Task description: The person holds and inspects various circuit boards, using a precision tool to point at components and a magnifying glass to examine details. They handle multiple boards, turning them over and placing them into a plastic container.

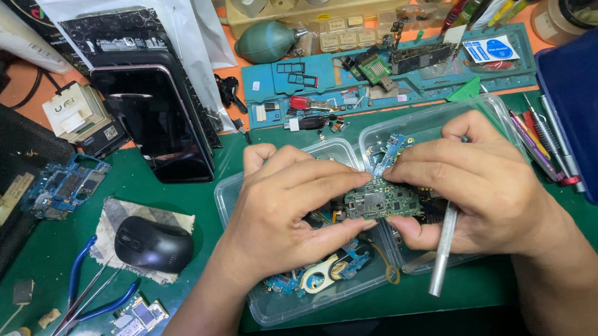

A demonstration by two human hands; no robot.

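Green mat, small green circuit board between hands

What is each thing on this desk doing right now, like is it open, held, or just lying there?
Left hand: pinching the green circuit board at its left edge.
Right hand: gripping the board's right edge, silver tool tucked in its fingers.
Clear plastic tubs: lidless, holding small phone parts.
Phone: screen dark, lying flat.
Black mouse: resting on a cloth, untouched.
Tweezers: lying unused.
Blue-handled pliers: handles spread, lying unused.
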